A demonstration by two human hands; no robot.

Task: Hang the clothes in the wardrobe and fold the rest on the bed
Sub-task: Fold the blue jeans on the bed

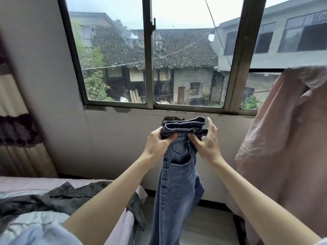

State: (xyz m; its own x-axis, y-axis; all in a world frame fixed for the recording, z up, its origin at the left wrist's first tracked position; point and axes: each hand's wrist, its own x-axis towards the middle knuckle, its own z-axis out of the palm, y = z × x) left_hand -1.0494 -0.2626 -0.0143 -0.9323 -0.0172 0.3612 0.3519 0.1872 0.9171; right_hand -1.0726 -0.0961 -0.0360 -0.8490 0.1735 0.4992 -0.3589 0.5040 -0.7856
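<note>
1. The jeans [177,183] are hanging in front of the window [148,55], waistband up, legs dropping toward the floor beside the bed [26,184].
2. The left hand [159,138] is clenching the bunched waistband below the window sill, fingers curled over the denim; this is carrying the weight.
3. The right hand [205,140] is pinching the waistband's other end with thumb and lower fingers, upper fingers extended, probably aligning the edges for a fold.
4. A dark garment [58,197] is lying on the bed, left of the jeans, likely awaiting sorting.
5. A pink cloth [283,138] is hanging right of the window.
</note>
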